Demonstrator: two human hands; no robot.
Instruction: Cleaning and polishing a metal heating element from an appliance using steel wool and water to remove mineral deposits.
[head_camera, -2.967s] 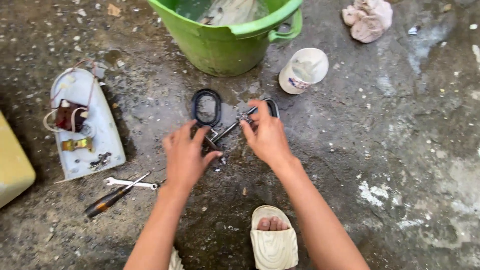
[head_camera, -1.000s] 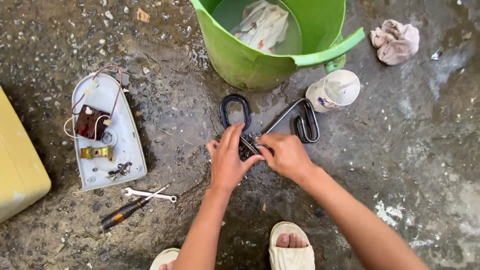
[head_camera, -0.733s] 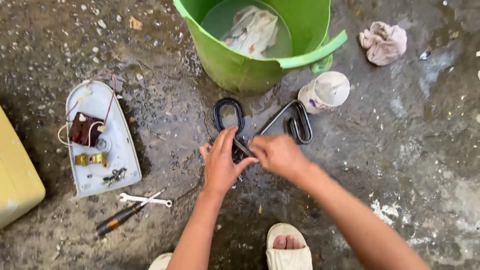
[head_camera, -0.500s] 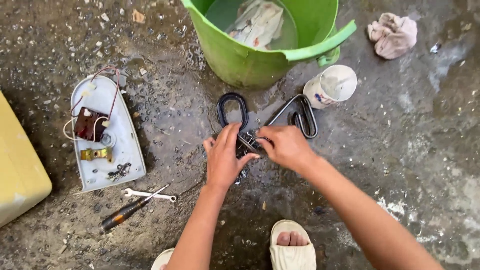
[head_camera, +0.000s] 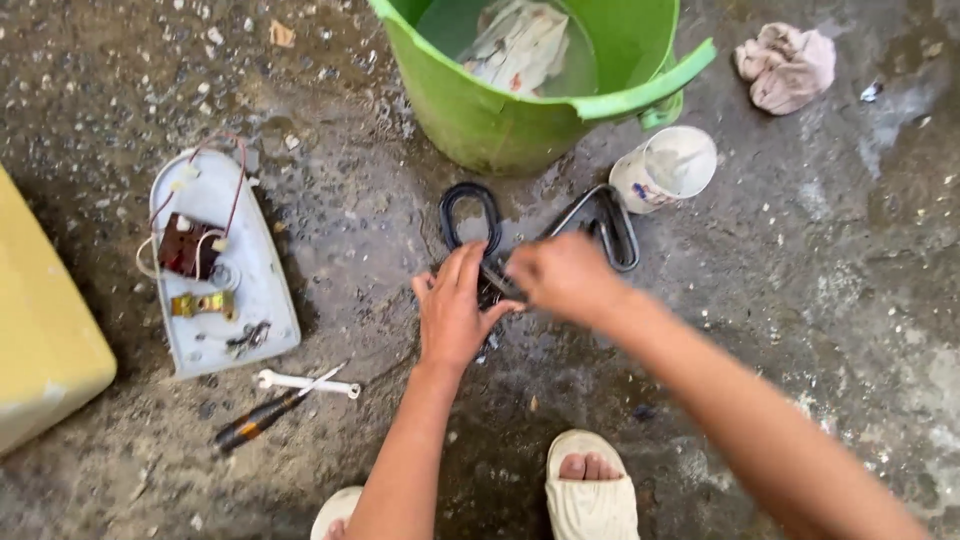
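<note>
While both hands meet over the wet concrete floor (head_camera: 820, 300), the work centres on a looped metal heating element (head_camera: 600, 225) lying just in front of the green bucket (head_camera: 520, 120). Left hand (head_camera: 455, 315): fingers curled on the element's dark end piece, pinning it to the floor. Right hand (head_camera: 562, 278): blurred, clenched around a small part at the same joint; what it grips cannot be told. Handling note: the step likely goes best with the left hand bracing firmly and the right applying short, controlled force, as the wet surface invites slipping.

Count:
- bucket, one, with water and a cloth inside
- black rubber gasket ring (head_camera: 470, 215), one, beside the element
- white cup (head_camera: 665, 170), one
- white base plate (head_camera: 222, 270) with wiring, one
- spanner (head_camera: 305, 383), one
- screwdriver (head_camera: 265, 418), one
- rag (head_camera: 787, 65), one
- yellow block (head_camera: 40, 340), one
- sandalled feet, two
</note>
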